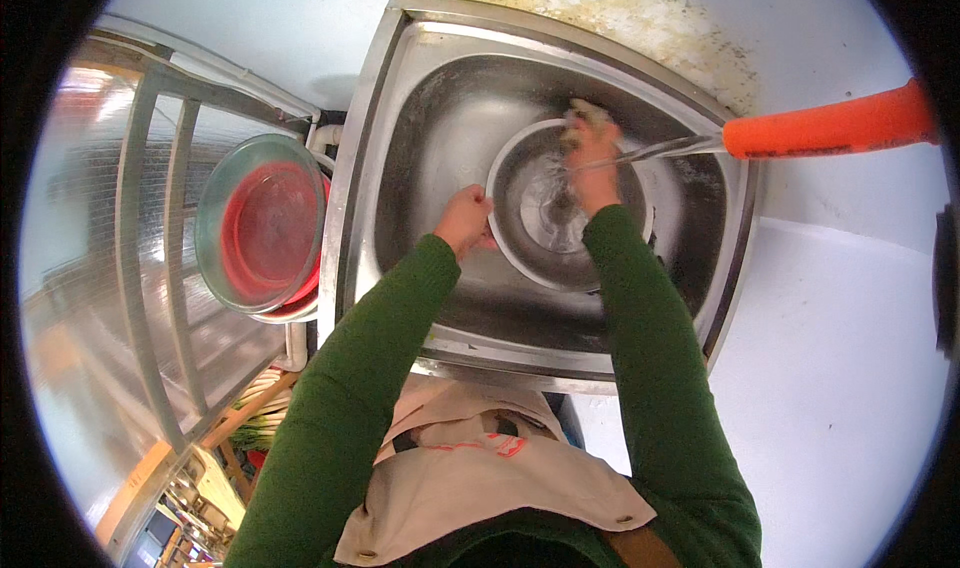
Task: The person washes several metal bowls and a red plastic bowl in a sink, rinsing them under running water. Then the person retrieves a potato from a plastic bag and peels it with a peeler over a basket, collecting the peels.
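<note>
A round metal bowl (517, 249) stands tilted or level, I cannot tell which, in a stainless steel sink (450, 140). My left hand (466, 219) grips the bowl's left rim. Over the upper right of the bowl is my right hand (595, 151), blurred, with a yellowish-green scrubber or cloth (587, 117) at its fingers. Water (667, 150) streams from an orange hose or spout cover (825, 125) at the right, past my right hand into the bowl. Some water lies in the bowl's bottom.
Stacked basins, a translucent green one (214, 245) over red ones, stand left of the sink. Pipes (296, 346) run beside them. A framed translucent panel (135, 253) is at the far left, with leafy stalks (262, 410) below. The wall behind the sink is stained.
</note>
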Action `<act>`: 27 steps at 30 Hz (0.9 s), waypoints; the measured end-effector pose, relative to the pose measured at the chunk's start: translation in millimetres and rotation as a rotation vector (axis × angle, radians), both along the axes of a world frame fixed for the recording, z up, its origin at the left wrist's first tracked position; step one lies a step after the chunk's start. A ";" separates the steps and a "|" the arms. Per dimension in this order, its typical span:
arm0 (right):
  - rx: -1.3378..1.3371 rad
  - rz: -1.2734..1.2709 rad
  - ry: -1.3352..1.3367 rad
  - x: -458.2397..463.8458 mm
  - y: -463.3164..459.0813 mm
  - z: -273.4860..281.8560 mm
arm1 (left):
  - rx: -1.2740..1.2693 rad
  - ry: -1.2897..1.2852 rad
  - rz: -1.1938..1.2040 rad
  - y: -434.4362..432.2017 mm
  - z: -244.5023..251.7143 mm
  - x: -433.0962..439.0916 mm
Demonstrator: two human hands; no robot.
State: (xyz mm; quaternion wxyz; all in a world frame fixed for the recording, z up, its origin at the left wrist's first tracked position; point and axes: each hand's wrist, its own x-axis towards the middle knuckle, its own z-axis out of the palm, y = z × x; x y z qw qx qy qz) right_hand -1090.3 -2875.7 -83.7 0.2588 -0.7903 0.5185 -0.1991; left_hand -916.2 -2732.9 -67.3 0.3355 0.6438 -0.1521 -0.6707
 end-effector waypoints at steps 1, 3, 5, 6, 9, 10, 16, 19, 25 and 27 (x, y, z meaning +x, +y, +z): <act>0.125 0.028 -0.240 25.7 11.2 -7.8 | 0.003 0.074 0.047 -6.3 3.0 3.9; 0.162 0.128 -0.304 64.0 43.7 -15.4 | 0.014 0.212 0.134 -16.7 9.4 12.4; 0.080 0.260 -0.197 60.6 84.1 -9.2 | 0.025 0.282 0.213 -21.9 14.1 20.8; 0.067 0.328 -0.265 54.7 96.7 -4.1 | -0.006 0.323 0.252 -23.5 15.1 23.4; 0.163 0.498 -0.226 17.0 119.3 19.9 | 0.062 0.185 0.104 -27.5 15.6 26.0; 0.180 0.562 -0.203 -2.0 123.5 28.2 | 0.035 0.160 0.047 -28.9 14.9 25.9; 0.051 0.245 0.440 -101.2 123.6 44.1 | -0.196 -0.451 -0.277 -31.7 24.0 10.3; -0.139 -0.030 0.539 -110.8 64.2 19.5 | -0.194 -0.570 -0.346 -33.1 27.8 12.8; 0.094 0.375 -0.269 -9.6 -28.4 6.0 | -0.367 -0.821 -0.560 -27.9 -1.5 7.2; -0.252 0.784 -0.322 31.9 -7.6 7.4 | -0.388 -0.855 -0.521 -28.0 -10.9 2.2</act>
